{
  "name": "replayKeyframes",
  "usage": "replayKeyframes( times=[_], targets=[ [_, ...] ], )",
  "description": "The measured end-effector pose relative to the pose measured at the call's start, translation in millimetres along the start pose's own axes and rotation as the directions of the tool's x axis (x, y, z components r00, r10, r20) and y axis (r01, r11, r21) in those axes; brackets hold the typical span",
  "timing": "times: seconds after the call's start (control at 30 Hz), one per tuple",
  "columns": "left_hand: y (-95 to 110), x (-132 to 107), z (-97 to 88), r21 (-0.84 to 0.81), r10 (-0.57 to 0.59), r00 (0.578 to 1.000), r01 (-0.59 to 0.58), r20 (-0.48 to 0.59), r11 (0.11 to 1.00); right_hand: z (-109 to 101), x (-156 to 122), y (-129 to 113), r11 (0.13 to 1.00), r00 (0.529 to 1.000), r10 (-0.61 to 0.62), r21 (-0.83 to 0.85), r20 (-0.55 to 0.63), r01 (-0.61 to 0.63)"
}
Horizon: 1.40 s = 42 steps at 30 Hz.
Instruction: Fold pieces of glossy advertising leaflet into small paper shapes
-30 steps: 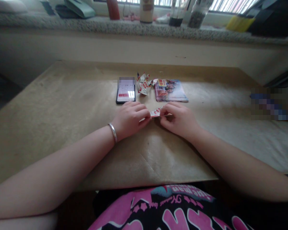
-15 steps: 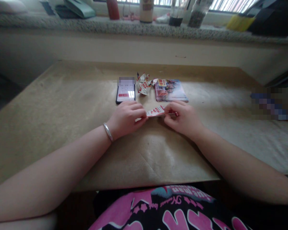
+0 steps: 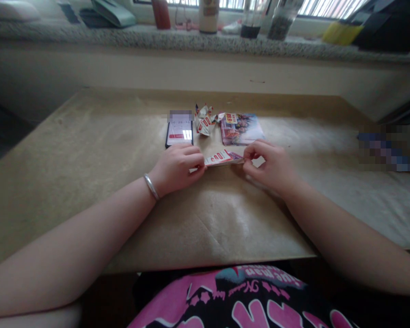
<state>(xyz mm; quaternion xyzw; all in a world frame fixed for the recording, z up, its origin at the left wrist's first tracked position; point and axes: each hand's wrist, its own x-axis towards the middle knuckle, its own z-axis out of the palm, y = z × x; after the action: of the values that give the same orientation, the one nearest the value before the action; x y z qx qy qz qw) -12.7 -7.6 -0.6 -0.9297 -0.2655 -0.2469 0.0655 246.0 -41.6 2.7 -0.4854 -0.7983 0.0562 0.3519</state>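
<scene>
A small folded strip of printed paper [image 3: 222,158], white with red lettering, lies stretched between my two hands just above the brown paper-covered table [image 3: 89,150]. My left hand [image 3: 177,167] is curled, its fingers pinching the strip's left end; a silver bangle sits on that wrist. My right hand [image 3: 271,167] pinches the strip's right end with thumb and fingertips. Just beyond the hands lie a phone [image 3: 179,132] with a lit screen, a crumpled folded paper piece [image 3: 205,122] and a flat stack of printed leaflets [image 3: 241,129].
A stone window ledge [image 3: 177,38] runs along the back with bottles, jars and bags on it. A blurred object [image 3: 389,148] rests at the table's right side. The table's front edge is near my lap.
My right hand has slid rightward along the paper strip, so more of the strip now shows between the hands. My left hand stayed almost still.
</scene>
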Motion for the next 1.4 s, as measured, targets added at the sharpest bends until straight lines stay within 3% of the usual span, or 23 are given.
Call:
replayKeyframes(
  times=[0.17,0.37,0.63,0.77,1.07,1.4],
  targets=[
    [-0.8,-1.0,-1.0,-0.009,0.009,0.999,-0.008,0.038,1.0,-1.9,-1.2,7.5,0.994,0.993,0.105,0.032,-0.044,-0.104],
    [0.4,0.1,-0.9,-0.026,0.085,0.993,-0.083,0.079,0.996,-1.5,-0.6,1.2,0.979,0.97,0.205,-0.016,0.132,-0.205],
    [4.1,-1.1,-3.4,-0.235,0.168,0.966,-0.12,0.196,0.965,-2.9,1.3,0.0,0.975,0.955,0.223,-0.047,0.195,-0.218],
    [3.4,-0.1,-2.2,-0.234,0.188,0.963,-0.141,0.193,0.962,0.7,0.7,3.2,0.983,0.952,0.185,-0.065,0.243,-0.174],
    [-3.0,-2.1,5.3,-0.274,0.102,0.975,-0.045,0.196,0.961,12.3,-0.2,13.0,0.997,0.963,0.072,0.009,0.259,-0.077],
    [-8.4,-2.7,8.4,-0.234,0.073,0.98,-0.029,0.184,0.972,19.2,-2.0,14.8,1.0,0.976,-0.003,-0.024,0.216,0.008]
  ],
)
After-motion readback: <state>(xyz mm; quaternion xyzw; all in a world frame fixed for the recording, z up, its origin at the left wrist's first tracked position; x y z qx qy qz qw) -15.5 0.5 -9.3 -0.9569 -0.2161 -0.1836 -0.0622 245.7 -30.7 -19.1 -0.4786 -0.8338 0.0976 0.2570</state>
